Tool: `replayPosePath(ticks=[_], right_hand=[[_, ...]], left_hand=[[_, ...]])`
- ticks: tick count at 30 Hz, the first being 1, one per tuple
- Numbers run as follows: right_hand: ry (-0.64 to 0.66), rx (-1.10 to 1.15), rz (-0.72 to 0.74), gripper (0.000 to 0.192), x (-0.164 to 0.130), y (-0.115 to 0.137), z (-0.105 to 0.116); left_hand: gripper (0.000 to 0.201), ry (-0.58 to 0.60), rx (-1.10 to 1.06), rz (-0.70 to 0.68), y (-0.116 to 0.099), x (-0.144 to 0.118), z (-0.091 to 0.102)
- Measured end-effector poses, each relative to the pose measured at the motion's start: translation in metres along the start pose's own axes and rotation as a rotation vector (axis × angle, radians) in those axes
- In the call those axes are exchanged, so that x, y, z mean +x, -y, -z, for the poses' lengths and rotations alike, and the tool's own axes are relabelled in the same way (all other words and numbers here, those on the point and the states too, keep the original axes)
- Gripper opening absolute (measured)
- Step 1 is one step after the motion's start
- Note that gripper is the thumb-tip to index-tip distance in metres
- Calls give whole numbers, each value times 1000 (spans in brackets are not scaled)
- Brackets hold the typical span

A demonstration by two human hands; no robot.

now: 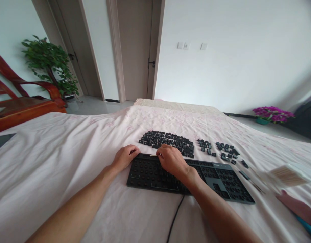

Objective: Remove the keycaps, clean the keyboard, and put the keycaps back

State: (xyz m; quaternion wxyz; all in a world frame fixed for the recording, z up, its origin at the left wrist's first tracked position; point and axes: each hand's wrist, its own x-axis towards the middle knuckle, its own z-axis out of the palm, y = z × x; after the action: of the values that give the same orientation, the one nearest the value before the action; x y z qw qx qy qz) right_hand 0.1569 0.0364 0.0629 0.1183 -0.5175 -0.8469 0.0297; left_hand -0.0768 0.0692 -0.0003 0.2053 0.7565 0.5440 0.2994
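Pink floral sheet point(56, 162) for a workbench, stripped keyboard point(191, 177) dead centre.
Head cam: left hand point(125, 157) curled shut, steadying the board's 10 o'clock corner; right hand point(172, 160) pinching a thin pale stick point(152, 155) at the top row. Pulled keycaps point(168, 139) are laid out at 12, I'd guess to keep order.

setting: a room in a home. evidence: pale wooden interior doors with dark lever handles point(135, 50); white wall switches point(186, 45); red-brown carved wooden armchair point(23, 101); leafy green potted plant point(50, 64); pot of purple flowers on the floor point(272, 114); broad surface draped in a pale pink floral cloth point(69, 158).
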Motion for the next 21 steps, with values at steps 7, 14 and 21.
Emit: replayPosePath(ticks=[7, 14, 21], right_hand=[[62, -53, -61, 26, -4, -13, 16], [28, -91, -109, 24, -9, -24, 30], [-19, 5, -35, 24, -5, -15, 19]], left_hand=[[37, 1, -13, 2, 2, 1, -1], [37, 5, -17, 4, 0, 0, 0], [37, 13, -24, 19, 0, 0, 0]])
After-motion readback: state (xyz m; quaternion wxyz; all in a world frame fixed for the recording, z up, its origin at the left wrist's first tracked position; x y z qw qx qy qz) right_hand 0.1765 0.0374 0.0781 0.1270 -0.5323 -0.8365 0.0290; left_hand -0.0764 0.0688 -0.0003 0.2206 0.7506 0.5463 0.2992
